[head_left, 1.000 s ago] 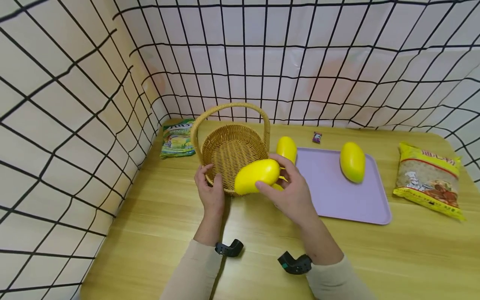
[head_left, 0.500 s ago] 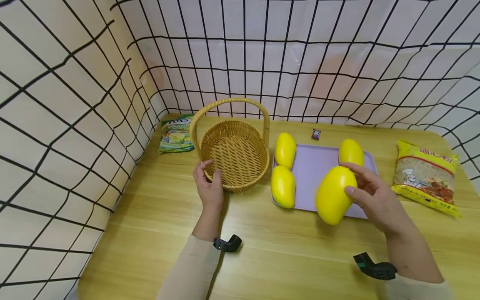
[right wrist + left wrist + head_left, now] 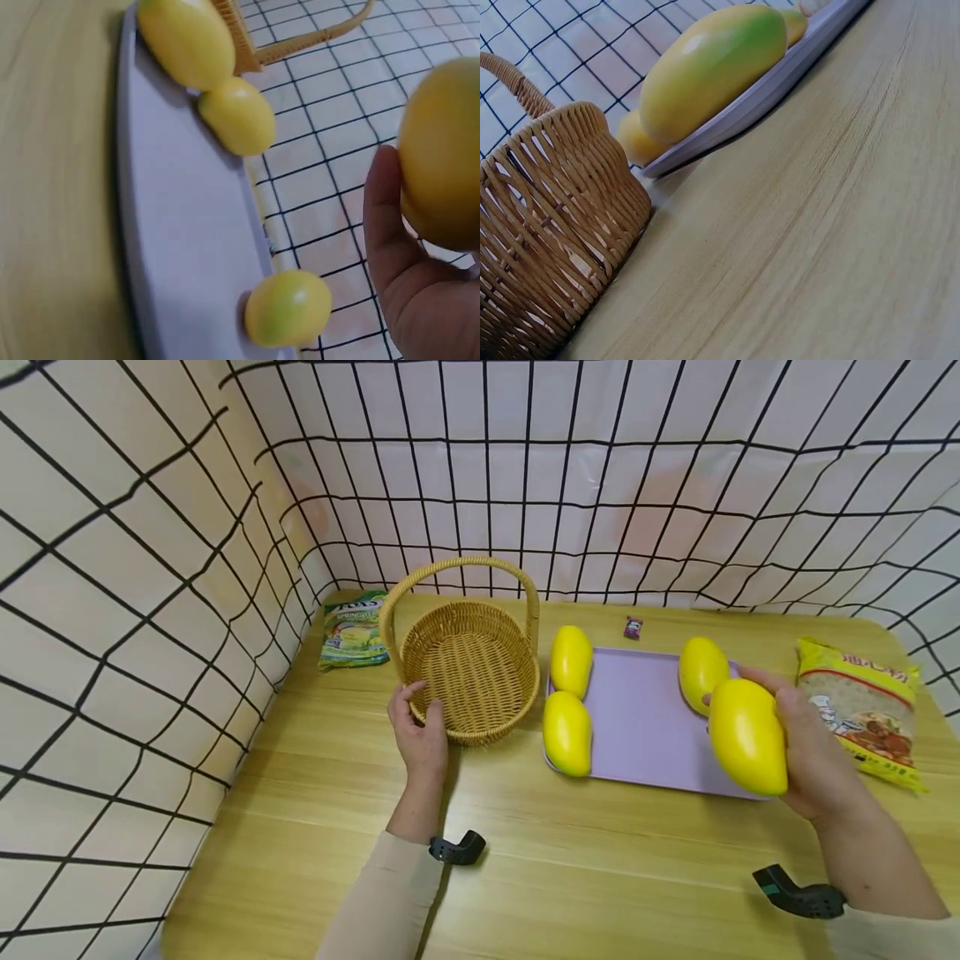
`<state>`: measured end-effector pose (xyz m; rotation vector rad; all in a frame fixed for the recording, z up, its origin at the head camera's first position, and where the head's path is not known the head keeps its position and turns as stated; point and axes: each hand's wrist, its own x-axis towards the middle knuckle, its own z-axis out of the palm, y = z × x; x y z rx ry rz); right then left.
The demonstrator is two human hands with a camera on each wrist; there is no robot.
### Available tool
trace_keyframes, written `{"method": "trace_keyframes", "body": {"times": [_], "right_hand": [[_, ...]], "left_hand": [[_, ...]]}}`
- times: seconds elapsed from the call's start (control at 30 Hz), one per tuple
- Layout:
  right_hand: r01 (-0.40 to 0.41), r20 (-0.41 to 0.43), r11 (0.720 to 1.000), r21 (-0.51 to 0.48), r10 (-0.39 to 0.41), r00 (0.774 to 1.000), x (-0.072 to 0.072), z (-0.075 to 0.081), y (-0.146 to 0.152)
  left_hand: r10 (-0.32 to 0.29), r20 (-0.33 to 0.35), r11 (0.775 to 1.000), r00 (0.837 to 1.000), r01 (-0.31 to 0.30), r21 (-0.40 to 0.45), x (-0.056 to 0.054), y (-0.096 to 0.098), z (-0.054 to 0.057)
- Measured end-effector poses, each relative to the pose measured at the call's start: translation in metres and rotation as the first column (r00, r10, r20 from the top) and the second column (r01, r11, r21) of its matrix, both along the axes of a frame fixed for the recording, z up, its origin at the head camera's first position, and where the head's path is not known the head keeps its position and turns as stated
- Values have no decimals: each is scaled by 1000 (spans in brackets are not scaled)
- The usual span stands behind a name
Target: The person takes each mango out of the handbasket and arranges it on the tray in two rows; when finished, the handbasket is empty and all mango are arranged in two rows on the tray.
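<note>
A wicker basket (image 3: 471,681) with a tall arched handle stands left of centre with nothing in it. My left hand (image 3: 422,739) holds its near-left rim, thumb and fingers at the edge. Over the right end of the lilac tray (image 3: 641,727), my right hand (image 3: 813,756) grips a yellow mango (image 3: 747,739), raised above the tray in the right wrist view. On the tray's right side lies another mango (image 3: 702,675), just behind the held one. Two more, a far mango (image 3: 571,662) and a near mango (image 3: 567,733), lie along its left edge.
A green snack packet (image 3: 355,631) lies left of the basket. Behind the tray is a small purple wrapped sweet (image 3: 633,627). A yellow-edged food bag (image 3: 862,710) lies at the right, partly behind my right hand. Black grid netting (image 3: 510,477) walls the table's back and left side.
My right hand has carried the mango from over the basket's front edge rightwards to above the tray's right end, turning it on the way. My left hand has stayed at the basket's rim.
</note>
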<state>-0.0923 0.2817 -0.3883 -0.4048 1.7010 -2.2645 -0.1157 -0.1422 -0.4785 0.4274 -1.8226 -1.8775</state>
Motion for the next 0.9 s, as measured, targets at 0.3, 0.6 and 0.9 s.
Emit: {"method": "trace_keyframes", "body": {"times": [0.3, 0.6, 0.9], "right_hand": [[209, 114, 901, 381, -270, 956, 4, -23, 7], [120, 34, 550, 826, -261, 965, -1, -33, 3], [115, 13, 475, 873, -257, 966, -12, -34, 7]], "left_hand": [[0, 14, 1000, 1000, 0, -21, 0, 3, -2], [16, -1, 999, 1000, -16, -34, 2, 0, -3], [10, -22, 999, 1000, -10, -32, 0, 1, -1]]}}
